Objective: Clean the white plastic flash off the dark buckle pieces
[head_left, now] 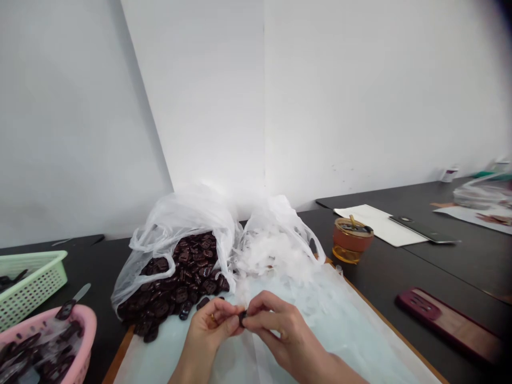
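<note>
Left hand [216, 324] and right hand [280, 325] pinch one small, dark piece [242, 318]; a slack grip might lose it among glossy dark-brown pieces [176, 290] at eleven o'clock.

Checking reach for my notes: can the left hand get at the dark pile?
Probably yes: the dark pile spills from its bag just beyond the left hand, nothing blocking, though that hand holds a small piece.
</note>
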### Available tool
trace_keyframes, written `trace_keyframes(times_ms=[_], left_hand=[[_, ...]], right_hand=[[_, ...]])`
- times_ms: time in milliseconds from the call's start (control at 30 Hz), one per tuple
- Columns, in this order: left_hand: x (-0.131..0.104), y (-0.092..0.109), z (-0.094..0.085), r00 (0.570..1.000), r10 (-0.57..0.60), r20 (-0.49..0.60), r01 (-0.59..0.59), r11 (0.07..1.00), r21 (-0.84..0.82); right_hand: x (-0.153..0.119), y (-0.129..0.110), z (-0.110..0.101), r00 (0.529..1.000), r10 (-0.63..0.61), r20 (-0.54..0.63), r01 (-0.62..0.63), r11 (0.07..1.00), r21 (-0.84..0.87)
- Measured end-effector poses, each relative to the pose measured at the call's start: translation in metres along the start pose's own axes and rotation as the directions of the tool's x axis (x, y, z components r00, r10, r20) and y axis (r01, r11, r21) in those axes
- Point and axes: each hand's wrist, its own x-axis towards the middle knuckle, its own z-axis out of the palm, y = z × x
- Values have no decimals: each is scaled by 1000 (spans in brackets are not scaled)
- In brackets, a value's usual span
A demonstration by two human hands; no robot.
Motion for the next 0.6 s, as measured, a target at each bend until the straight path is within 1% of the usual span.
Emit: trace_keyframes(times_ms=[100,167,267,300,367,467,600], left_hand=[[-2,2,3,1000,23,8,-23,999,-37],[-5,4,7,999,40,33,-38,998,-58],[-9,6,12,996,75,51,-74,997,-32],[-9,7,12,995,96,30,-95,995,-10],[-8,9,11,989,141,-50,-140,990,32],[-4,13,8,968,191,-163,-184,981,54],[-2,16,6,956,198,-218,-195,980,36]], right_hand=[[-1,0,3,999,6,-40,-4,999,37],[-1,0,5,998,26,-64,-26,1000,4],[0,1,7,998,38,-52,-42,995,-88],[0,1,8,998,38,-56,-44,992,-121],[1,2,8,995,51,-88,-66,982,-177],[2,0,7,990,59,-128,-86,973,-216],[2,-2,6,991,34,-132,-63,973,-224]])
